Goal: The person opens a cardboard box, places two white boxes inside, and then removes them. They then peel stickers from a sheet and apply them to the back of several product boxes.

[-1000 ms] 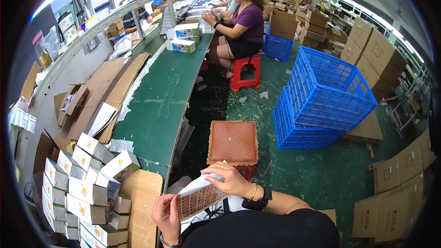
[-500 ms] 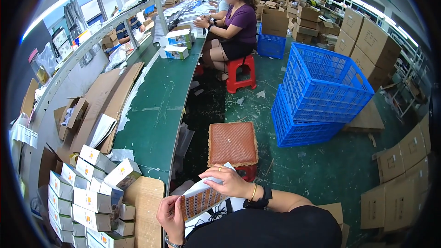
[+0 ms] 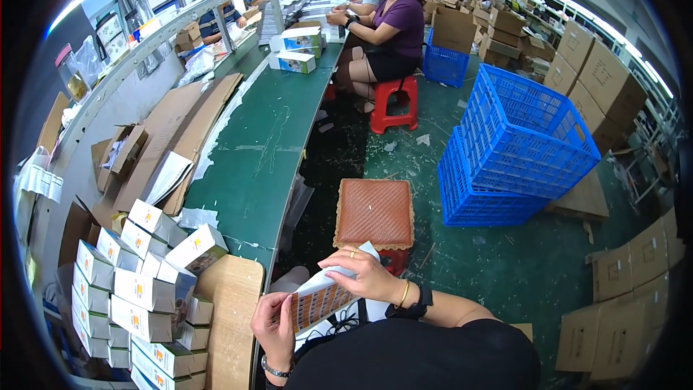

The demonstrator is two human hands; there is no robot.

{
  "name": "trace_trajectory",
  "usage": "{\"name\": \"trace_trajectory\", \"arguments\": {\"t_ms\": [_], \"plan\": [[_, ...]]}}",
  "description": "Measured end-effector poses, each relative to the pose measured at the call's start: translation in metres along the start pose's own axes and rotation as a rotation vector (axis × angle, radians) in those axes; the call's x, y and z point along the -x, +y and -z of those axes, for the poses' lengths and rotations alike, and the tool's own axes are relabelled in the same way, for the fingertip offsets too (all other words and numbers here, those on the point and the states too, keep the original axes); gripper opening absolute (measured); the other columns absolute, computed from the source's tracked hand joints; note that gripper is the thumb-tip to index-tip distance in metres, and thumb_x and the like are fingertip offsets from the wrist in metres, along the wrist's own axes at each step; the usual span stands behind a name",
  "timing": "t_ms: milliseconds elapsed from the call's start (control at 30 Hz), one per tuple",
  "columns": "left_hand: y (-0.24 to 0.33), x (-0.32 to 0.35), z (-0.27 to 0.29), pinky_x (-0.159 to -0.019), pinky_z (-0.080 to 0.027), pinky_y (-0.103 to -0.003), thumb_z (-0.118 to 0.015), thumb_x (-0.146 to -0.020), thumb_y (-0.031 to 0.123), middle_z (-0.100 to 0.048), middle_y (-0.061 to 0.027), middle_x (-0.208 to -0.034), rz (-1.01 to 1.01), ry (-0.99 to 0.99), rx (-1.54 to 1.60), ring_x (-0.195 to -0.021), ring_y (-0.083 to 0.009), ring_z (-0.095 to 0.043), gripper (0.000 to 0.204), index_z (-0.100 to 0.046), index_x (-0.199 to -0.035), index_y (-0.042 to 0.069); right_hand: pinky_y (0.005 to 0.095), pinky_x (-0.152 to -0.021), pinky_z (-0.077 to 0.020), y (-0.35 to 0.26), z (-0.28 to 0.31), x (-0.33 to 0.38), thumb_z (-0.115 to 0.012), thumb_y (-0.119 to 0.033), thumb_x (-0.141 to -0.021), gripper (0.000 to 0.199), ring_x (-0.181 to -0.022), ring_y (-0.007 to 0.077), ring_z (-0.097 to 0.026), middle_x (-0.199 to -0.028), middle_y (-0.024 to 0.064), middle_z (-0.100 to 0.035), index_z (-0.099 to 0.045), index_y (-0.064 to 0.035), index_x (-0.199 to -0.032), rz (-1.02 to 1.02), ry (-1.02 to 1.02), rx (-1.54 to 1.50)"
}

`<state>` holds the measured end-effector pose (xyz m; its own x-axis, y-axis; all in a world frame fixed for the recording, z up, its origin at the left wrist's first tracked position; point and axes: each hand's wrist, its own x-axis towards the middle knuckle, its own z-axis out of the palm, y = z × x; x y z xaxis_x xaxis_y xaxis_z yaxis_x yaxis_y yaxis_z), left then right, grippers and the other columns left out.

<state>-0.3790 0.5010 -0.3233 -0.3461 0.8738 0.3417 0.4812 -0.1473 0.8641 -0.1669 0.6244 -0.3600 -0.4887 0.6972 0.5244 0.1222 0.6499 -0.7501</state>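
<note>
Above my lap I hold a sheet of small orange-brown labels [image 3: 321, 305] in rows, with white paper showing along its folded or curled upper edge. My left hand [image 3: 274, 323] pinches the sheet's left end between thumb and fingers. Bent over the white upper part, my right hand [image 3: 363, 274] grips the sheet near its right end; its fingertips are partly hidden by the paper. Left of my hands, several small white cartons [image 3: 144, 295] are stacked beside a light wooden board [image 3: 234, 296].
A long green workbench [image 3: 249, 152] runs ahead, with cartons [image 3: 297, 61] farther along. A red stool with a woven brown cushion [image 3: 375, 213] stands before me. Blue crates [image 3: 520, 144] are stacked to the right. A person in a purple top [image 3: 404, 29] sits at the bench.
My view has turned slightly, so the bench and stool appear farther right. Both hands keep their grip on the label sheet, which has barely changed position.
</note>
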Motion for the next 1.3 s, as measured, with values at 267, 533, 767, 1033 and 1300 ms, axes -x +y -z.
{"name": "trace_trajectory", "arguments": {"t_ms": [267, 533, 767, 1033, 1300], "plan": [[-0.006, 0.001, 0.0, -0.077, -0.058, -0.028, -0.073, -0.099, 0.0, -0.073, -0.0112, -0.095, -0.028, -0.004, -0.044, -0.085, -0.0173, -0.072, 0.004, -0.071, -0.1, -0.003, 0.0391, -0.088, -0.057, 0.001, -0.003, -0.002, -0.076, -0.008, -0.095, 0.023, -0.101, 0.0294, -0.072, -0.109, 0.0129, -0.077, -0.076, -0.0005, -0.117, 0.009, -0.001, -0.006], [-0.002, 0.001, -0.001, -0.077, -0.058, -0.027, -0.073, -0.098, 0.0, -0.073, -0.0115, -0.093, 0.011, -0.001, 0.004, -0.085, -0.018, -0.073, 0.004, -0.071, -0.099, -0.003, 0.039, -0.087, -0.0575, 0.001, -0.007, -0.005, -0.076, -0.008, -0.095, 0.023, -0.101, 0.0297, -0.072, -0.109, 0.0137, -0.076, -0.075, 0.0, -0.117, 0.009, -0.024, -0.013], [-0.002, 0.002, 0.002, -0.077, -0.058, -0.029, -0.073, -0.098, -0.001, -0.074, -0.012, -0.094, 0.001, 0.004, -0.004, -0.085, -0.019, -0.073, 0.003, -0.072, -0.099, -0.003, 0.0388, -0.093, -0.0573, 0.0, -0.011, -0.005, -0.075, -0.007, -0.096, 0.023, -0.105, 0.0292, -0.073, -0.112, 0.014, -0.076, -0.076, -0.0013, -0.118, -0.027, -0.067, -0.014], [-0.003, 0.004, 0.005, -0.077, -0.058, -0.03, -0.073, -0.097, -0.001, -0.074, -0.0124, -0.093, 0.029, 0.023, 0.015, -0.084, -0.0198, -0.072, 0.002, -0.072, -0.098, -0.003, 0.0388, -0.093, -0.0571, -0.002, -0.016, -0.007, -0.076, -0.007, -0.096, 0.023, -0.104, 0.0289, -0.072, -0.11, 0.0138, -0.076, -0.076, -0.0011, -0.118, -0.027, -0.086, -0.016], [-0.009, 0.005, 0.008, -0.077, -0.058, -0.03, -0.073, -0.098, -0.001, -0.073, -0.0122, -0.093, 0.028, 0.017, 0.0, -0.085, -0.0196, -0.073, 0.002, -0.072, -0.098, -0.003, 0.0387, -0.089, -0.057, -0.003, -0.021, -0.009, -0.075, -0.008, -0.096, 0.023, -0.103, 0.0285, -0.071, -0.11, 0.012, -0.076, -0.076, -0.0021, -0.118, 0.004, -0.082, -0.012]]}}
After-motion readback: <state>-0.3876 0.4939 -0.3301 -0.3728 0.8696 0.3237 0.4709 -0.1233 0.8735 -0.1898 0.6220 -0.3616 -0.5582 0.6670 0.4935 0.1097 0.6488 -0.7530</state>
